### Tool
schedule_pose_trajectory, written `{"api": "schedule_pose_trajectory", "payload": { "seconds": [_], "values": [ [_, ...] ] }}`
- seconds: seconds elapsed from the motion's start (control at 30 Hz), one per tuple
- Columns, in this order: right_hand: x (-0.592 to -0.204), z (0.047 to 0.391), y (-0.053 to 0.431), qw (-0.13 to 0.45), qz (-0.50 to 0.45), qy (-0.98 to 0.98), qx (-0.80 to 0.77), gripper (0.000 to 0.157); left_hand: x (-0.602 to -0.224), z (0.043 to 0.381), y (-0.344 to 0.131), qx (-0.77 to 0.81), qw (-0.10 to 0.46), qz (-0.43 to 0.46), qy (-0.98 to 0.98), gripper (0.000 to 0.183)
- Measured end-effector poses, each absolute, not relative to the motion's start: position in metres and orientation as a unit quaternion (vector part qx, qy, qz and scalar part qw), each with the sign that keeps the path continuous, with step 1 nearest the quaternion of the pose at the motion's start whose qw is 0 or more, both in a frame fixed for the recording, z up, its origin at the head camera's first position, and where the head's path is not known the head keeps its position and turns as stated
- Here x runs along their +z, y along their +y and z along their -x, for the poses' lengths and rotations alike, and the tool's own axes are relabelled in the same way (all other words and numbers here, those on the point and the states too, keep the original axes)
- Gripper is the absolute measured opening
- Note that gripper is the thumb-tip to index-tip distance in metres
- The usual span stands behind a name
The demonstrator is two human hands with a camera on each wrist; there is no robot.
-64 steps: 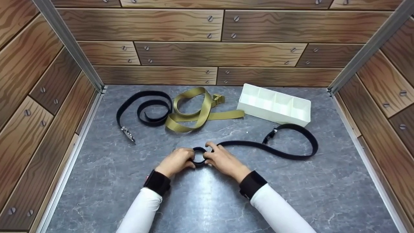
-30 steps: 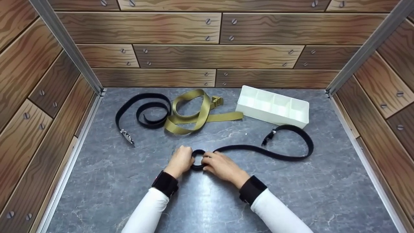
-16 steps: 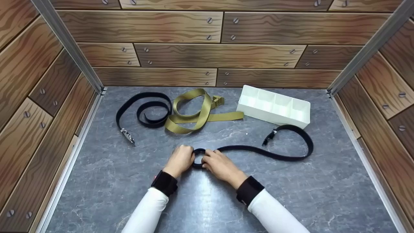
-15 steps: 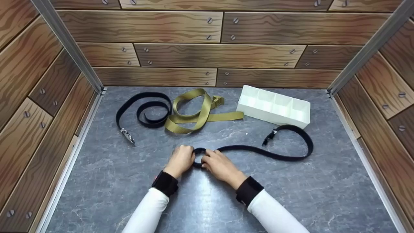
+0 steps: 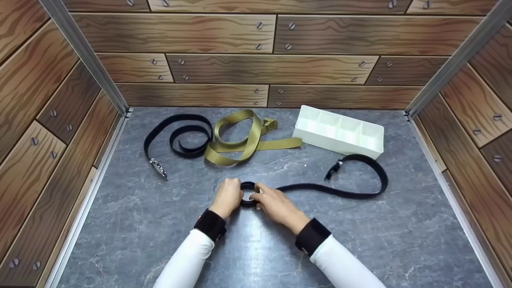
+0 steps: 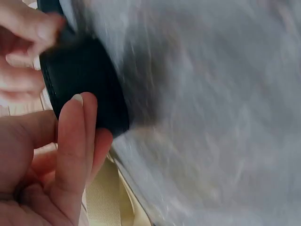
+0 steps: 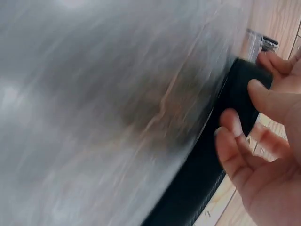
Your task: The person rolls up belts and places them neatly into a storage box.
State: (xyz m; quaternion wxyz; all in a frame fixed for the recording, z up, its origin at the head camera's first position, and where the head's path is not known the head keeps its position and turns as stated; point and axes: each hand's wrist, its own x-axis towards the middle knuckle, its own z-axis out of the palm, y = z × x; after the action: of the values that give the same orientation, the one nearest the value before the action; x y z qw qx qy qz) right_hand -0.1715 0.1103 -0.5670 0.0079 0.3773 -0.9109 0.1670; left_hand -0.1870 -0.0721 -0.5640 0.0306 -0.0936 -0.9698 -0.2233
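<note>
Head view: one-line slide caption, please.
Left hand and right hand hold a black belt at a small loop; another belt, a strap and a tray lie beyond.

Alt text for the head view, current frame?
A person's left hand and right hand hold the coiled end of a black belt on a gray surface. Beyond the hands lie a second black belt, loosely coiled, an olive strap and a white four-compartment tray.
</note>
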Motion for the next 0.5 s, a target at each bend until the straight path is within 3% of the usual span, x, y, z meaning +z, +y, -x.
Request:
{"api": "schedule_pose_trajectory", "payload": {
  "seconds": [0.13,0.23,0.3,0.5],
  "values": [
    [-0.568,0.17,0.119,0.032,-0.375,-0.913,0.156,0.049,-0.563,0.193,-0.082,-0.207,0.008,0.155,-0.966,0.003],
    [-0.572,0.169,0.12,0.046,-0.385,-0.909,0.149,0.054,-0.564,0.198,-0.088,-0.202,-0.008,0.205,-0.958,0.006],
    [-0.574,0.169,0.119,0.054,-0.397,-0.904,0.149,0.049,-0.564,0.2,-0.09,-0.199,-0.012,0.231,-0.952,0.008],
    [-0.578,0.17,0.112,0.075,-0.41,-0.9,0.132,0.011,-0.564,0.2,-0.087,-0.181,0.01,0.252,-0.95,0.012]
  ]
}}
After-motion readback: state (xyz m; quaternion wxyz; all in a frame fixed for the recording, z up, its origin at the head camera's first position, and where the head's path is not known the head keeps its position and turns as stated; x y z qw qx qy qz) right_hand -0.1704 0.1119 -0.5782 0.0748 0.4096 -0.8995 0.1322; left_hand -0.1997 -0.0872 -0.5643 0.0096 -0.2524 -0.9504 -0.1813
